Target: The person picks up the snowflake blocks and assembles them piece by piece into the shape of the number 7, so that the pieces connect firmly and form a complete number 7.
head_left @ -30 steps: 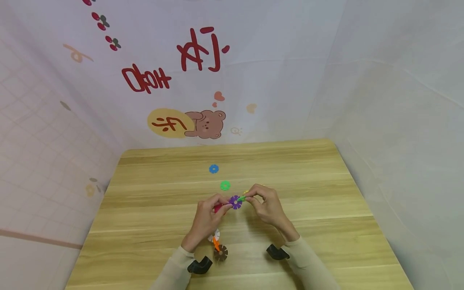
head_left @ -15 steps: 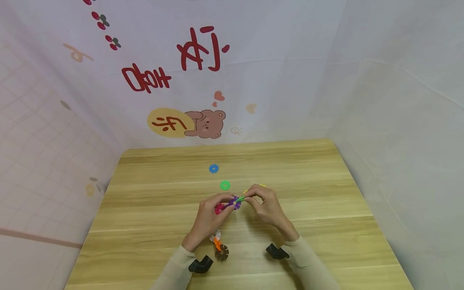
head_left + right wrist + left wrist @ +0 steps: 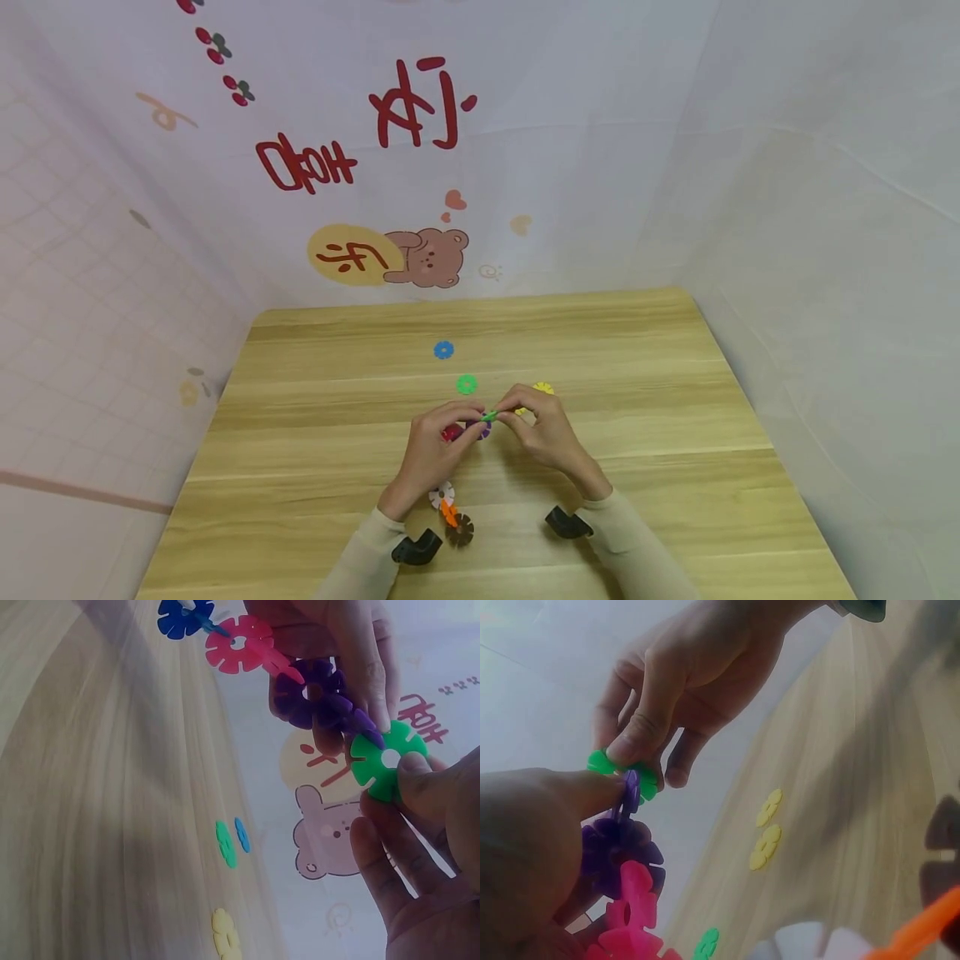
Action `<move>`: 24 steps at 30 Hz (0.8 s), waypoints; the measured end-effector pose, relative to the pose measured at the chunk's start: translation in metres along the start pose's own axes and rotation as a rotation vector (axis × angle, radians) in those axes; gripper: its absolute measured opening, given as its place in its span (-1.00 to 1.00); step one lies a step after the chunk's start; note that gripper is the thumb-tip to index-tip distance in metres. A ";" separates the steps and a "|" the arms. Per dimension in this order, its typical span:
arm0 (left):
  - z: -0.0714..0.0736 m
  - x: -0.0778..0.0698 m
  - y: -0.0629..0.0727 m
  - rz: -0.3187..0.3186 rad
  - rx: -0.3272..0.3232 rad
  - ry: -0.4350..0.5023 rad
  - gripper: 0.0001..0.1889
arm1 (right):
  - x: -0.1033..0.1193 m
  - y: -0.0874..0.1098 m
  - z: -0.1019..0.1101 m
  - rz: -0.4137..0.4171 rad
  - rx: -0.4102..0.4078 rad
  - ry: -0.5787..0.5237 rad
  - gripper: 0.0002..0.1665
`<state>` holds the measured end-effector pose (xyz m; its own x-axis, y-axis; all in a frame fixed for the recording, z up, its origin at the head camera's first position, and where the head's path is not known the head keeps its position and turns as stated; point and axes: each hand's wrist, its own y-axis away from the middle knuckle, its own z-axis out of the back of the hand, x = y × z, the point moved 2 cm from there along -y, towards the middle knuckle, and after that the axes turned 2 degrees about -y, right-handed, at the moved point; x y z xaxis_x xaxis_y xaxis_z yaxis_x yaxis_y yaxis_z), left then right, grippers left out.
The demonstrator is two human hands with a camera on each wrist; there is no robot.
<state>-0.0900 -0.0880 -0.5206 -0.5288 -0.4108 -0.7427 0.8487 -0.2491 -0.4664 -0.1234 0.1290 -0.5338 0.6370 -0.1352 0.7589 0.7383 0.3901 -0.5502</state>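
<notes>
My left hand point(image 3: 435, 446) pinches a purple notched snowflake disc point(image 3: 313, 696) at the end of a linked chain. A second purple disc point(image 3: 361, 729) meets the rim of a green snowflake disc point(image 3: 382, 769). Between thumb and fingers, my right hand point(image 3: 551, 429) grips that green disc on its opposite side. Pink discs point(image 3: 238, 646) and a dark blue one point(image 3: 180, 619) follow along the chain. Below my left wrist, the white point(image 3: 442, 495), orange point(image 3: 449, 512) and brown point(image 3: 460, 530) discs show; my left hand hides part of the chain from the head camera.
Loose on the wooden table point(image 3: 315, 392) lie a blue disc point(image 3: 444, 350) and a green disc point(image 3: 467, 384) beyond my hands. Two yellow discs point(image 3: 769, 808) lie beside my right hand. Pale printed cloth point(image 3: 570, 167) stands behind and along both sides.
My right hand has moved slightly left with the green disc, closer to my left fingers. The purple disc has shifted a little left, and more of the yellow discs is uncovered.
</notes>
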 end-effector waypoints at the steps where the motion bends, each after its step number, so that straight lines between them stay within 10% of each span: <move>1: 0.000 0.001 0.000 0.002 -0.001 0.001 -0.91 | 0.001 0.000 0.000 -0.002 0.000 0.001 -0.77; 24: 0.020 0.016 0.014 0.145 -0.069 -0.005 -0.92 | -0.012 -0.006 -0.001 -0.169 -0.010 0.113 -0.87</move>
<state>-0.0866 -0.1152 -0.5289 -0.4008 -0.4421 -0.8025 0.9135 -0.1261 -0.3868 -0.1348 0.1272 -0.5401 0.5243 -0.2994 0.7972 0.8385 0.3446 -0.4221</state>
